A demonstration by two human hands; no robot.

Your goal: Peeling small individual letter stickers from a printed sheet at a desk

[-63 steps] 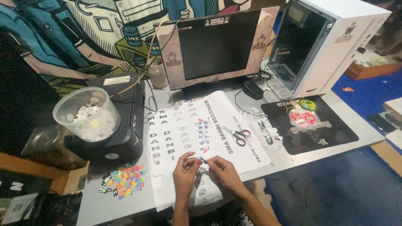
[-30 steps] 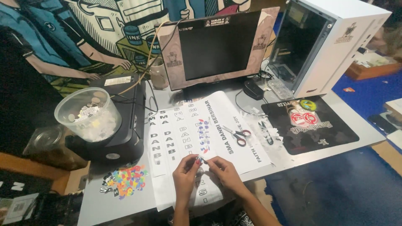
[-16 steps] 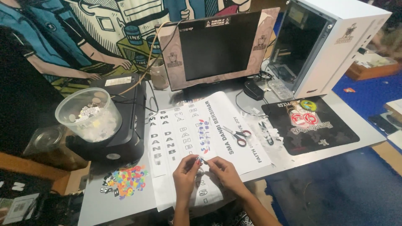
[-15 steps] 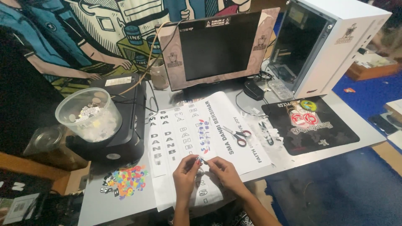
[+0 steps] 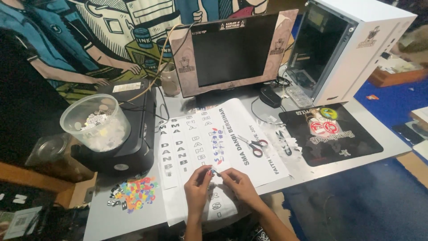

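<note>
Your left hand point(image 5: 197, 186) and right hand point(image 5: 238, 183) meet fingertip to fingertip, pinching a small letter cutout point(image 5: 212, 171) just above the white printed sheet point(image 5: 209, 138) at the table's near edge. Scissors point(image 5: 253, 145) lie on the sheet to the right; colourful letter pieces point(image 5: 136, 194) sit left.

A grey table point(image 5: 133, 218) carries a white lettered sheet point(image 5: 214, 147) at centre with scissors point(image 5: 253, 145) on it, a black printer point(image 5: 129, 129) at left, coloured cut letters point(image 5: 136, 194) near left, a monitor point(image 5: 232, 51) far, and a black mat point(image 5: 332, 134) right.
</note>
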